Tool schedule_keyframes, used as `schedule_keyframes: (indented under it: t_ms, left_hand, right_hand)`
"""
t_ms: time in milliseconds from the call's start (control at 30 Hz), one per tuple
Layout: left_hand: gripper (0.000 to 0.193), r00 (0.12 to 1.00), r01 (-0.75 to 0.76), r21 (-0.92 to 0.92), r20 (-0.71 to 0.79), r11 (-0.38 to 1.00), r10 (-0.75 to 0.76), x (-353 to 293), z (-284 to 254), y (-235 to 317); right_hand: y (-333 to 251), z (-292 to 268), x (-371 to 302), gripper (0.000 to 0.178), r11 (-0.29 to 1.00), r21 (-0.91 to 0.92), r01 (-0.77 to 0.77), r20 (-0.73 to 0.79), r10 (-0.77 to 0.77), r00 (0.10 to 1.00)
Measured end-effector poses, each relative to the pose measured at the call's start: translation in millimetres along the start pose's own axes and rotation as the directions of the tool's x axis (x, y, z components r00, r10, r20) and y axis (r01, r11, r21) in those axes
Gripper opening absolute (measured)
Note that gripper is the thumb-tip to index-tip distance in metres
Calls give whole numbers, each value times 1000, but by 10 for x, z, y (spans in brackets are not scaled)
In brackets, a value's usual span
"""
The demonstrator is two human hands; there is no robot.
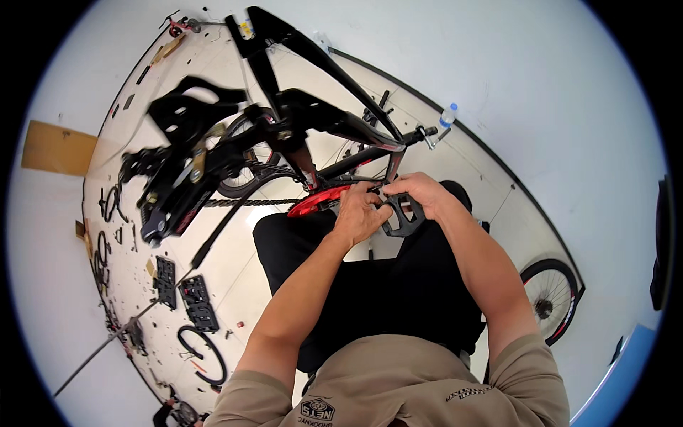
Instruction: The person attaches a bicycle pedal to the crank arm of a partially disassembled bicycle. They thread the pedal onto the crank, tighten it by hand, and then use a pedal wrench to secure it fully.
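The black pedal [408, 228] sits just to the right of the red chain wheel [309, 204], above the person's dark trousers [398, 299]. The left hand [359, 215] is by the pedal, fingers bent. The right hand [420, 191] is at the pedal's top, fingers bent too. I cannot tell if either one pinches it. A chain [249, 203] runs left under the black bike frame [320, 64]. A bottle [448, 115] and a bike wheel [544, 308] are off to the right.
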State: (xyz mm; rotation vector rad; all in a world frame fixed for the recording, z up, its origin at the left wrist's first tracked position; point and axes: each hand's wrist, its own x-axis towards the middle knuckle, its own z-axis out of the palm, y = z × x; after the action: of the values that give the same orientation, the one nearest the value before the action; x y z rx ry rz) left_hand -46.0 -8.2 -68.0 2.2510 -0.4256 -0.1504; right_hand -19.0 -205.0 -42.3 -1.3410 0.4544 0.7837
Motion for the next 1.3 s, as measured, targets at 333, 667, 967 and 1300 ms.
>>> schedule_keyframes:
  t_ms: [333, 667, 967, 1300]
  left_hand:
    - [26, 999, 21, -23, 28, 1000, -21, -11, -20, 97]
    - [32, 999, -38, -87, 15, 995, 39, -10, -64, 24]
    - [30, 999, -7, -54, 53, 998, 10, -1, -68, 49]
    - [28, 997, -23, -80, 72, 997, 29, -26, -31, 26]
  right_hand:
    - [-118, -130, -4, 19, 996, -38, -76, 154, 81, 985]
    - [-46, -147, 122, 23, 999, 9, -32, 182, 29, 983]
    - [-14, -146, 67, 23, 998, 60, -31, 184, 20, 983]
    - [-32, -140, -37, 24, 999, 39, 15, 216, -23, 976]
